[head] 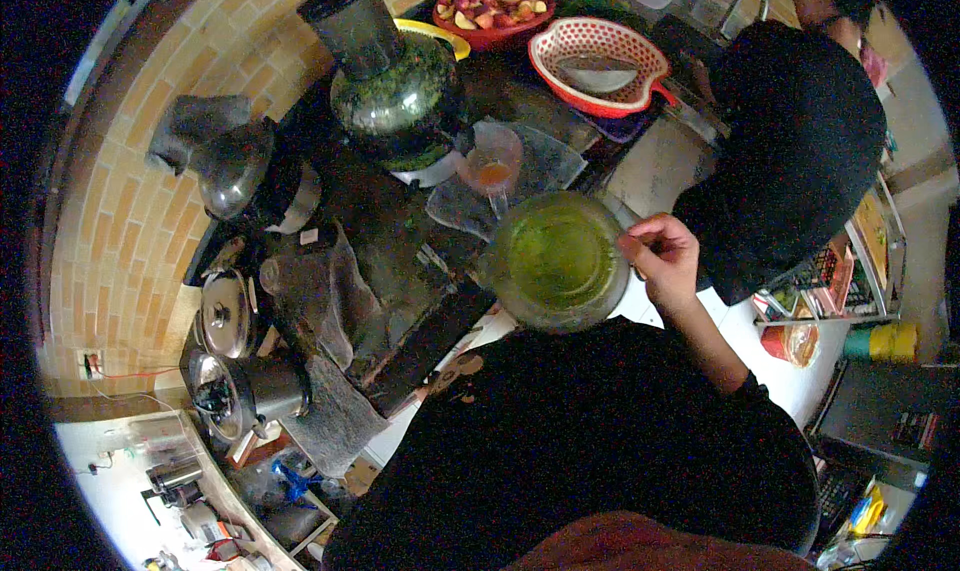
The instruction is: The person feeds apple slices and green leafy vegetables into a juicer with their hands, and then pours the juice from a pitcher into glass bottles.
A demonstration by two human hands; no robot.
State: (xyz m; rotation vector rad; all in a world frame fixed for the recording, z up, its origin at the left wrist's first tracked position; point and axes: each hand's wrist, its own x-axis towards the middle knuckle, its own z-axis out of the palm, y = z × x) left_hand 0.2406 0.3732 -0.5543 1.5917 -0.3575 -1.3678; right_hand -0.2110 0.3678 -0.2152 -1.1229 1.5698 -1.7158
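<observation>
My right hand (664, 259) grips the side of a round see-through vessel (559, 259) with green contents, held over the counter's front edge, just in front of my body. Its thumb and fingers close at the rim, by what looks like a handle. My left hand is out of view. Beyond the vessel, a clear measuring cup (491, 158) holds a little orange-red liquid. It sits on a clear sheet or tray (551, 151). Behind stands a food processor (397, 105), its rounded bowl full of chopped greens.
A red bowl of cut fruit or vegetables (495, 15) and a red-and-white colander (600, 64) stand at the back. A person in black (795, 143) is at my right near the faucet (750, 0). Lidded pots (225, 312) and a grey cloth (337, 413) lie left.
</observation>
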